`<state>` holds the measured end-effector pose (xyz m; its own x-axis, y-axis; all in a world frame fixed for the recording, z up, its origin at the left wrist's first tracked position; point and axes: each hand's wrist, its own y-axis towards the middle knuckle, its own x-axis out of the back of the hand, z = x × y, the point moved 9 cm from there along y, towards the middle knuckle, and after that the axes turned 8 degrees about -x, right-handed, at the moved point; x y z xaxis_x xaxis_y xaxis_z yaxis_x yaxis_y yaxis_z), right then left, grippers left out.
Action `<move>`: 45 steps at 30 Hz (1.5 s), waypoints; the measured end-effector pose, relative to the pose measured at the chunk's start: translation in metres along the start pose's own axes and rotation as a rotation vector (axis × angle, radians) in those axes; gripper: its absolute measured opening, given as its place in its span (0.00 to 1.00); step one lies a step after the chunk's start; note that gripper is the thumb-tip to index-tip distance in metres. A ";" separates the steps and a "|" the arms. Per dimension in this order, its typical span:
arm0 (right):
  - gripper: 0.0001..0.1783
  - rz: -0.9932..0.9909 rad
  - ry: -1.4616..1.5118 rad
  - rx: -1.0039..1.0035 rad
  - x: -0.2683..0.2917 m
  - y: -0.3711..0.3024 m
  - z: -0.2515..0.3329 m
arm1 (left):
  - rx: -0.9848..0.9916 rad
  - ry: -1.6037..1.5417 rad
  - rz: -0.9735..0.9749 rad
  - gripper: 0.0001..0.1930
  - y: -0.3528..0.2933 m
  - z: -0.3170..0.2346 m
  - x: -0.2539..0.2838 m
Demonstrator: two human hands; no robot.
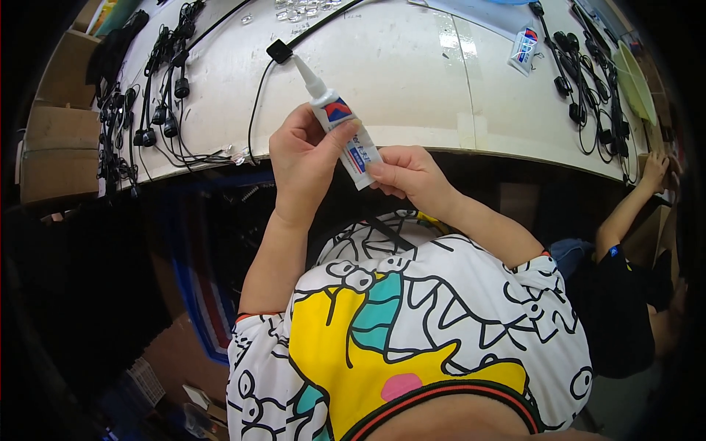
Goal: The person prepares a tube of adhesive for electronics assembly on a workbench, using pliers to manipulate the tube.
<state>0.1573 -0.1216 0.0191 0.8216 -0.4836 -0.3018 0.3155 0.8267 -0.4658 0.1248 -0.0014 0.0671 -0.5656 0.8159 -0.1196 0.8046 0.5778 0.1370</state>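
Both hands hold one white glue tube (339, 132) with a long tapered nozzle and red and blue markings. My left hand (307, 151) is closed round its middle, thumb across the front. Lower down, my right hand (409, 175) pinches the tube's flat end between thumb and fingers. The nozzle points up and to the left, its tip close to a small black square block (279, 51) on the table. A thin black cable (259, 103) runs from that block toward the table's near edge, and a thicker one leads away from it to the upper right.
On the white table (412, 81), bundles of black cables (165, 95) lie at the left and more cables (585, 95) at the right. Small clear pieces (298, 9) sit at the back. Another tube (523, 50) lies at right. A person (618, 294) works at the far right.
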 end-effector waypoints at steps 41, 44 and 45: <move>0.13 -0.669 -1.036 1.002 0.017 -0.068 0.078 | -0.120 0.157 0.301 0.08 -0.032 0.001 -0.056; 0.14 -0.671 -1.059 1.028 0.014 -0.069 0.076 | -0.162 0.143 0.289 0.08 -0.035 0.000 -0.055; 0.14 -0.673 -1.057 1.022 0.015 -0.069 0.076 | -0.156 0.142 0.292 0.08 -0.034 0.000 -0.056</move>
<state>0.1843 -0.1642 0.1103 0.2176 -0.7721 0.5971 0.5477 0.6029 0.5801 0.1288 -0.0668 0.0696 -0.3446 0.9351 0.0828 0.9048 0.3073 0.2948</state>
